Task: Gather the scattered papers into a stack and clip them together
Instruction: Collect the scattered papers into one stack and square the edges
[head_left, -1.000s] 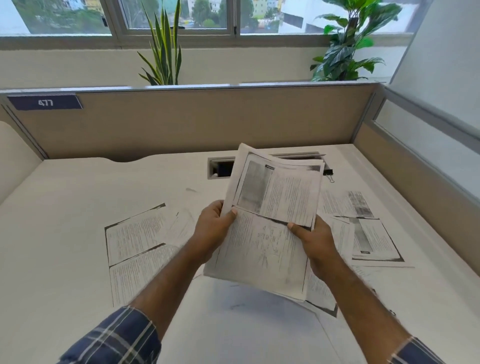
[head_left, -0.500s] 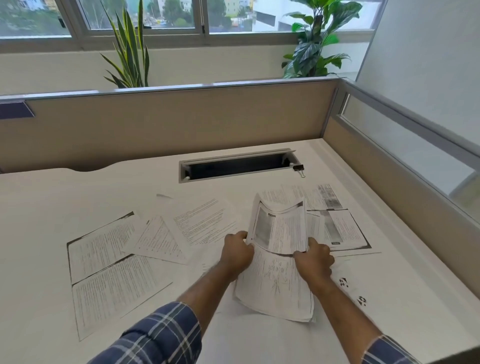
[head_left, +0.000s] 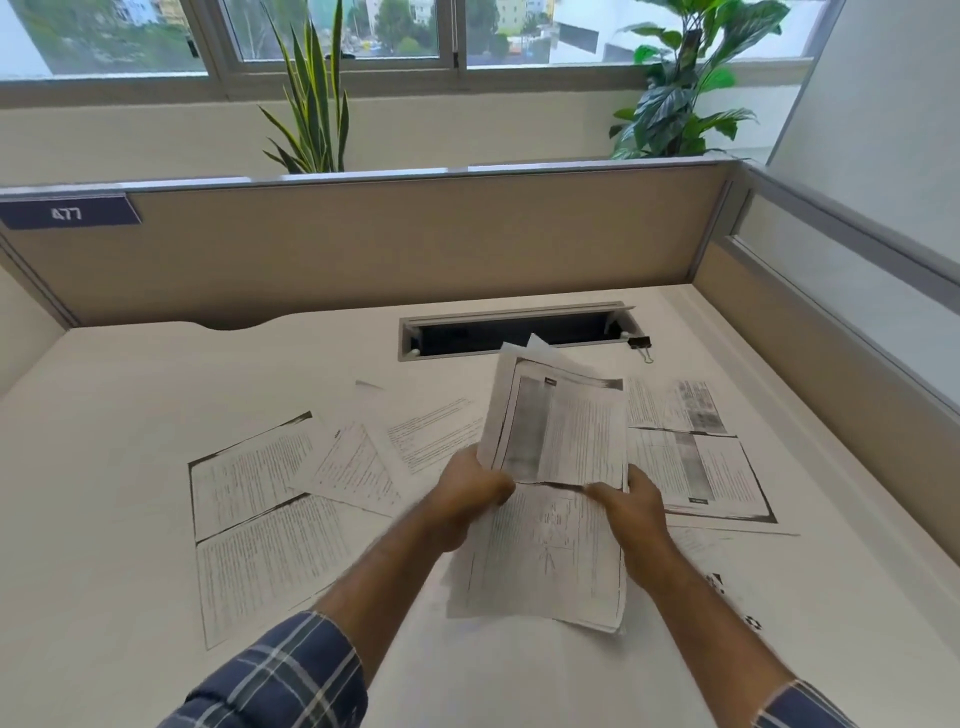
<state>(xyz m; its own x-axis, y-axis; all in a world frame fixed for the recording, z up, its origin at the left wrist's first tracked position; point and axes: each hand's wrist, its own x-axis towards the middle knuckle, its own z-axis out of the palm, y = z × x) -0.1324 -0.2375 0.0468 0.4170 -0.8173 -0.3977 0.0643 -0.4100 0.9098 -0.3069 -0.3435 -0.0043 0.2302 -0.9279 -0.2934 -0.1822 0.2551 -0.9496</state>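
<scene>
white desk (head_left: 130, 467) (one binder clip (head_left: 640, 344) behind): left hand (head_left: 467, 499) and right hand (head_left: 631, 512) grip one paper bundle (head_left: 550, 519).

White sheets printed in black and grey text are noted in the held stack (head_left: 550, 499) and in the loose papers (head_left: 260, 514) on the off-white desk (head_left: 104, 415). A black binder clip (head_left: 640, 344) is recorded. The sleeves (head_left: 280, 675) are checked in navy and white. Beige partition panels (head_left: 415, 249) are observed.
</scene>
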